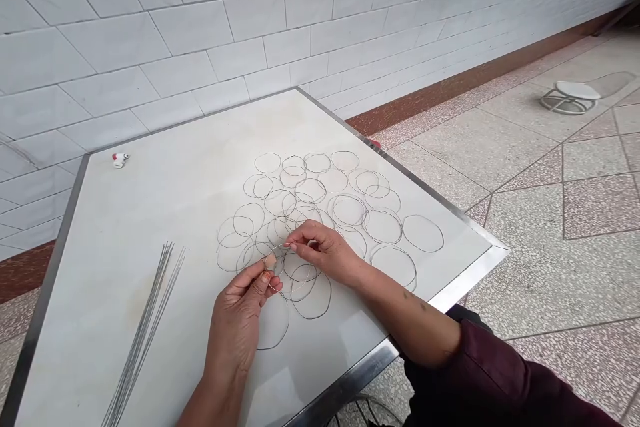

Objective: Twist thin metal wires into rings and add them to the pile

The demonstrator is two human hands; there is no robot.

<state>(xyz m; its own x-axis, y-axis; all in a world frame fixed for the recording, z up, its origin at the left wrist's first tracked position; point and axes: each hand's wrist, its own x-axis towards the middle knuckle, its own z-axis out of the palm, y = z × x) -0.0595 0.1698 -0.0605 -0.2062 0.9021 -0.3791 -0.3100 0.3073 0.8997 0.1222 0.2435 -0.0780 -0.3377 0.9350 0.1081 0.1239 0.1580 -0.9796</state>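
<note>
My left hand (237, 317) is palm up at the middle of the white table top (170, 173). Its fingertips hold a thin wire ring (293, 273) near the edge of a heap of rings. My right hand (320, 250) comes in from the right, its thumb and forefinger pinching the same ring's wire at the upper side. Several more bent wire rings (383, 227) lie overlapping across the table, some tangled under my hands. To the left of my hands lies a bundle of straight thin wires (145, 327), fanned at the top end.
A small white and red plastic fitting (119, 159) lies near the table's far left edge. The table has a steel rim (450, 293). Behind it rises a white tiled wall (200, 33). A low white stool (570, 97) stands on the speckled tile floor (525, 267) at the right.
</note>
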